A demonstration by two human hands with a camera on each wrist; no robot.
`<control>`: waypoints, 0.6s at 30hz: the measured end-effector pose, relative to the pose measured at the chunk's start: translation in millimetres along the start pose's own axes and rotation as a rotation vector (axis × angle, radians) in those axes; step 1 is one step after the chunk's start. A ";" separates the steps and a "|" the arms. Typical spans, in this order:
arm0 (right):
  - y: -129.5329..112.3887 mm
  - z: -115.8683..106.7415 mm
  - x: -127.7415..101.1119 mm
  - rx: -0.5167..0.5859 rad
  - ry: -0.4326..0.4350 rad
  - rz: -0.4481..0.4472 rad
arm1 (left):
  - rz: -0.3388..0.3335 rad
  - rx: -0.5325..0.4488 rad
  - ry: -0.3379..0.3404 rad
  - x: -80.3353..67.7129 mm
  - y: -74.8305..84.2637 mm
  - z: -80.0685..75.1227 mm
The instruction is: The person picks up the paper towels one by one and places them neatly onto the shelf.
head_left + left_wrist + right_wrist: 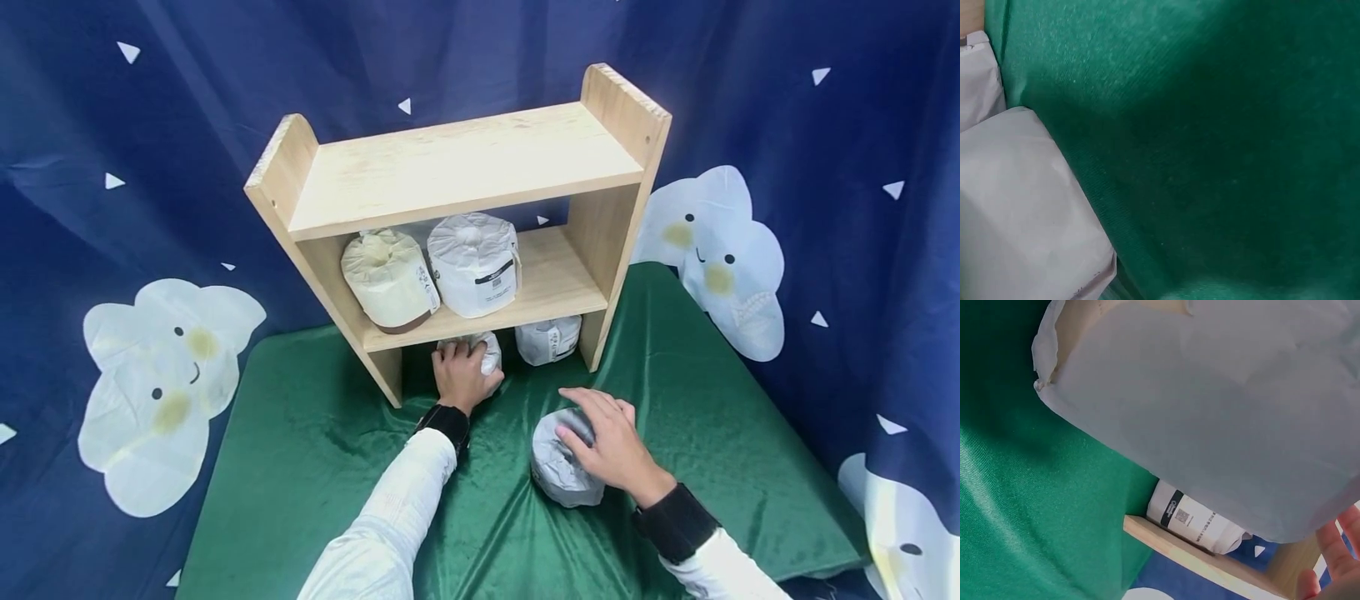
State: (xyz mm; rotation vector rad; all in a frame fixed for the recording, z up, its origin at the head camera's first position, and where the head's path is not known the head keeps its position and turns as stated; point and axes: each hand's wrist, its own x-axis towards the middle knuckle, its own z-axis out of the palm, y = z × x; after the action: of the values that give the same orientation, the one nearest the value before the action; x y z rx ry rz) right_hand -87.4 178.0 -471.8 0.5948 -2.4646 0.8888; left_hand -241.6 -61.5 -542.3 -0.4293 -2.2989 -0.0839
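1. Dark blue cloth with white clouds [720, 250] hangs behind a green tablecloth [300, 450] that carries a wooden shelf [465, 167].
2. On the middle board stand a cream wrapped roll [388, 279] and a white wrapped roll [474, 262], side by side.
3. Under that board, the left hand [461, 375] curls round a white roll [487, 350]; another roll [549, 339] sits just beside it.
4. On the cloth in front of the shelf, the right hand [611, 446] grasps a grey-white roll [558, 471] from above.
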 end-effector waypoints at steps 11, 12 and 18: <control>-3.1 3.8 -0.4 0.005 -0.019 0.001 | 0.034 0.024 0.025 -10.9 3.7 -11.4; -3.4 4.3 -0.7 0.004 -0.023 0.001 | 0.037 0.027 0.025 -12.4 4.0 -12.4; -5.8 7.3 -0.5 0.012 -0.040 -0.001 | 0.044 0.028 -0.004 -19.1 5.4 -18.7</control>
State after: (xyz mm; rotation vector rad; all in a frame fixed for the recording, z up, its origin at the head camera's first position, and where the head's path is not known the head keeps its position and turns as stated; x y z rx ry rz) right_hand -85.9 169.1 -474.3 0.6239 -2.4961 0.9004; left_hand -214.6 -65.3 -543.4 -0.4656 -2.2901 -0.0287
